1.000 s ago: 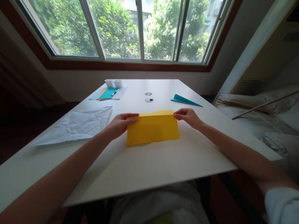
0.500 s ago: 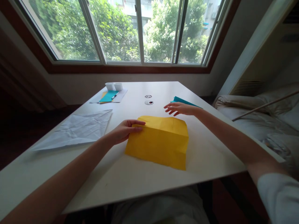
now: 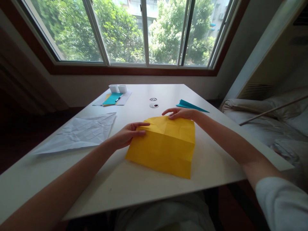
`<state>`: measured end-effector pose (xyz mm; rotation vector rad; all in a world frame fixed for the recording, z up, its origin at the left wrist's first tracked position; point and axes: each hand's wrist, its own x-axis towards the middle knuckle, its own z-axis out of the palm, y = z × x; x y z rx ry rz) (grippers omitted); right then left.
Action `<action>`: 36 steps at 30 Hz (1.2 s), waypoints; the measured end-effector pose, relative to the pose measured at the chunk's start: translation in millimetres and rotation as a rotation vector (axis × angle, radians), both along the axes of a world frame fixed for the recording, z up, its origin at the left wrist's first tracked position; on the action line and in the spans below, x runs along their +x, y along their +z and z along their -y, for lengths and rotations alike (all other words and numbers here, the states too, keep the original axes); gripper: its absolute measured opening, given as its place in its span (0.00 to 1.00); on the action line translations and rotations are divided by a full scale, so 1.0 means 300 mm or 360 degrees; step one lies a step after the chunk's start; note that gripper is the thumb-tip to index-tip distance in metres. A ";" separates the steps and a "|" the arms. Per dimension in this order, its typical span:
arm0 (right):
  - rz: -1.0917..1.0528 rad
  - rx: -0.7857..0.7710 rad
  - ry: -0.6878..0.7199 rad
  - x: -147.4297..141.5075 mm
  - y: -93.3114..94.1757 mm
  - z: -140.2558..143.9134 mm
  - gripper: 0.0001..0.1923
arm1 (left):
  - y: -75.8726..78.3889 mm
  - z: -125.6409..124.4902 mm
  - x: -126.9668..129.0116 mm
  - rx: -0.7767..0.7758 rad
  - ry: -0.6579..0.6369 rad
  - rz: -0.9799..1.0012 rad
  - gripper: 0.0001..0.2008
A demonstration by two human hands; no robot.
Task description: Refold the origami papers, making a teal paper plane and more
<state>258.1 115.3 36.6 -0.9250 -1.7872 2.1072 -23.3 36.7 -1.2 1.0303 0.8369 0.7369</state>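
Yellow paper (image 3: 163, 146) lies at frame centre on the white surface (image 3: 134, 183); left hand (image 3: 126, 134) and right hand (image 3: 181, 113) press its far edge, fingers open, flat. Crumpled white sheet (image 3: 79, 132) left, teal plane (image 3: 191, 105) upper right.

**Yellow sheet on a white table**

The paper (image 3: 163, 147) under both hands is bright yellow, plain, with faint crease lines across it. The table (image 3: 134, 183) is white. Near its left edge lies a crumpled white sheet (image 3: 79, 131) crossed by a grid of creases. Toward the far left corner sits a teal sheet (image 3: 112, 98) on a pale paper (image 3: 125, 98), with a sliver of yellow beneath, and two white cups (image 3: 117, 88) behind it. Near the far right edge lies a teal folded paper (image 3: 190, 105). The sleeve (image 3: 281, 205) is white.
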 end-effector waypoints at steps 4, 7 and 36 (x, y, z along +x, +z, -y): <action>-0.0109 0.0035 -0.0292 0.026 -0.030 -0.012 0.15 | 0.020 0.010 0.000 -0.0012 0.0146 0.0193 0.25; -0.0270 0.0042 -0.0542 0.058 -0.056 -0.022 0.14 | 0.022 -0.001 -0.008 -0.0078 0.0342 0.0382 0.20; -0.0557 0.0663 -0.1159 -0.033 -0.140 0.168 0.19 | -0.034 -0.006 0.039 0.0411 0.0622 0.0126 0.13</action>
